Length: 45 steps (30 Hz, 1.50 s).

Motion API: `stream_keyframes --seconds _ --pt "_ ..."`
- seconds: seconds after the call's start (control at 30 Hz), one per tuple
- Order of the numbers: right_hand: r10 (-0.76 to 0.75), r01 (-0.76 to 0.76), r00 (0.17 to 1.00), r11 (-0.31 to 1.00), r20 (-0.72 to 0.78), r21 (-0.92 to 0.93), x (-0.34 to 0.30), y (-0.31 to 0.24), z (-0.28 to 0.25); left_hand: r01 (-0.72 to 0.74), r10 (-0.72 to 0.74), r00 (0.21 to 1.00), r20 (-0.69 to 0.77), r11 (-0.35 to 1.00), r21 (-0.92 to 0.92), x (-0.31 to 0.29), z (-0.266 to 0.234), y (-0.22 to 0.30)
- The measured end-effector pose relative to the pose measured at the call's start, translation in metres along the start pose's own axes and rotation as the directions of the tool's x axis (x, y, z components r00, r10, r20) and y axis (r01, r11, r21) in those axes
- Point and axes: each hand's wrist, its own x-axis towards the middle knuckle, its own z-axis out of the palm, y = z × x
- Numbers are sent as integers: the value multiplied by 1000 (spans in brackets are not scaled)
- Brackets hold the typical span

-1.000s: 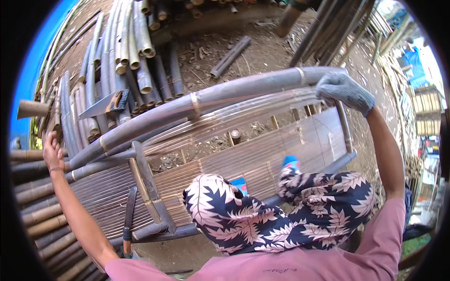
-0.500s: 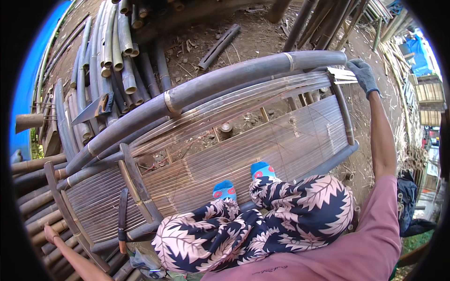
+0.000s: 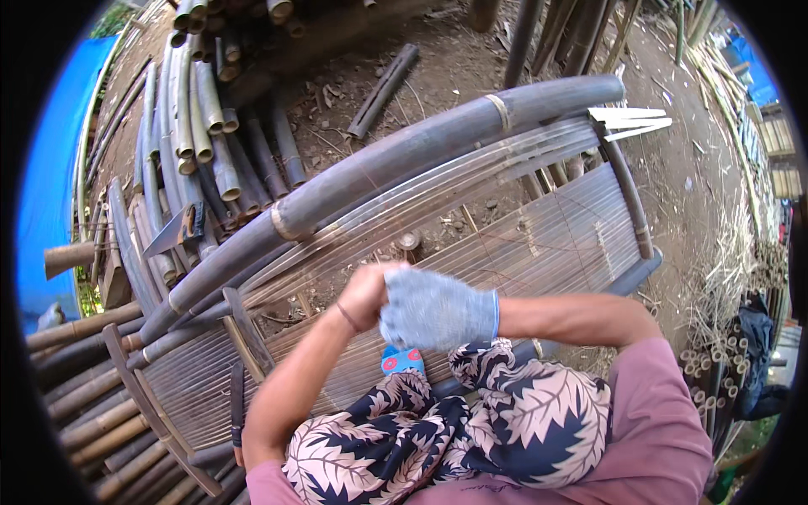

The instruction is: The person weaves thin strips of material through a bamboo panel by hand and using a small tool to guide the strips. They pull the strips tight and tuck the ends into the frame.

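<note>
My bare left hand (image 3: 365,295) and my right hand (image 3: 436,309), in a grey knit glove, meet in front of me above a bamboo frame. Both look closed, knuckles bent; the glove covers most of the left fingers, and anything between the hands is hidden. Beneath them spreads a bed of thin bamboo slats (image 3: 547,231), edged by dark poles. A thick, curved bamboo pole (image 3: 404,151) forms the far rail. Loose thin strips (image 3: 505,160) run along it, their pale ends (image 3: 633,119) poking past the frame's right end. My socked foot (image 3: 402,360) rests on the slats.
At left lie a handsaw (image 3: 178,229) and stacked bamboo poles (image 3: 198,109). A dark-bladed knife (image 3: 237,404) is beside the left crosspiece. A split bamboo piece (image 3: 384,91) lies on the dirt beyond the rail. Bamboo shavings (image 3: 715,261) litter the ground at right.
My gloved right hand has come from the strips' pale ends at the far right to the middle. My left hand has risen from the lower left to meet it.
</note>
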Motion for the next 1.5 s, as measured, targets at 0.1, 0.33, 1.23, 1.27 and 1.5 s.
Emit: stream_keyframes --seconds 0.1,0.33,1.23,1.27,1.5 --pt "73 -20 976 970 -208 244 -36 -29 48 71 -64 990 126 996 -52 13 -11 -36" --pt "-106 20 984 866 144 500 -58 -46 51 -212 215 976 30 974 -79 30 -19 -75" --pt "745 -663 666 604 -20 442 -79 -18 90 -609 604 744 286 436 663 19 -67 -133" --pt "735 -640 678 592 -4 489 -76 -28 93 -590 541 806 239 708 389 23 -61 -123" --pt "523 -718 673 293 523 631 -60 -49 91 -496 492 868 -71 849 -181 30 -30 -81"
